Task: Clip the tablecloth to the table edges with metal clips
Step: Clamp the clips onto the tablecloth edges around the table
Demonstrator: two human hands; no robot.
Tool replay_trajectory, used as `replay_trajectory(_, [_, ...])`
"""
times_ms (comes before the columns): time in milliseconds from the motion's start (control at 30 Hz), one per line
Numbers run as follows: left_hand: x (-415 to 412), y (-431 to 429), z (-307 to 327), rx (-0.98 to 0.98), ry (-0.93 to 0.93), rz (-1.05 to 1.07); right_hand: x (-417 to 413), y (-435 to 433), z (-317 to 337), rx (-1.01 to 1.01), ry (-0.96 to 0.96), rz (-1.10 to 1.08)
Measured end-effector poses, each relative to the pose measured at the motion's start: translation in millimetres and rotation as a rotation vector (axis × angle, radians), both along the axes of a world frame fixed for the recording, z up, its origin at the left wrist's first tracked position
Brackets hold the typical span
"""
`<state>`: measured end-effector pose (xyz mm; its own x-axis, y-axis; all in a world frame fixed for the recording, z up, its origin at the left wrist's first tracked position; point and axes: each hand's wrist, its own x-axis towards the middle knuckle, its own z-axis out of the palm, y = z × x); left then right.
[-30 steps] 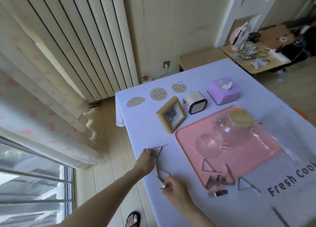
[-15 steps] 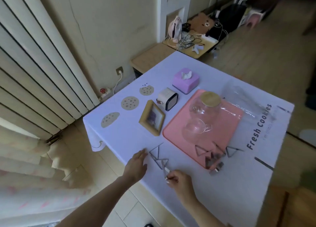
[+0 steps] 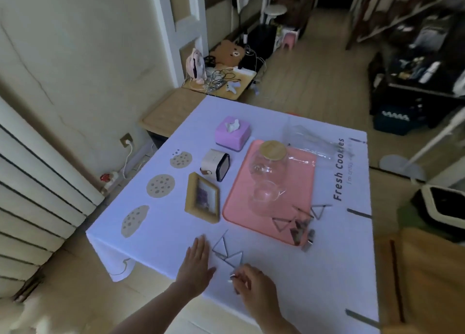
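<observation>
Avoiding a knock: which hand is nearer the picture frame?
Left. The left hand lies flat just nearside of the picture frame; the right hand, pinching a metal clip, is farther off, right of it.

Soft, even daylight fills the near and left parts of the scene. The tablecloth (image 3: 161, 228) on the worktop reads bright with a cool bluish cast, while the far right of the room sinks into dim, muddy shadow. Shadows are faint, with only soft ones under the left hand (image 3: 195, 265) and right hand (image 3: 254, 286). Weak glare sits on the glass jar (image 3: 270, 167). Motion blur softens the whole frame, so the metal clip (image 3: 234, 259) pinched by the right hand lacks crisp edges. Wide-angle distortion bends the wall lines at the left edge.
</observation>
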<state>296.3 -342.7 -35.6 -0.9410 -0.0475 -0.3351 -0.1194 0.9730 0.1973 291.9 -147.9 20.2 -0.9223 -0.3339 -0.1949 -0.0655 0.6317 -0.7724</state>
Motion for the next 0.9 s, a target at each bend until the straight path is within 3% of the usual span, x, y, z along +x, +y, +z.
replay_trajectory(100, [10, -24, -37, -0.084, 0.012, -0.218, 8, -26, 4, 0.012, -0.025, -0.157])
replay_trajectory(367, [20, -60, -33, -0.033, 0.224, -0.512, 51, -80, 2, -0.474, -0.212, -0.590])
replay_trajectory(600, [16, -57, -28, -0.009, 0.162, -0.543, 75, -85, -7, -0.451, -0.206, -0.636])
replay_trajectory(900, [11, -53, -55, 0.037, 0.404, -0.502, 73, -91, -23, -0.432, -0.210, -0.612])
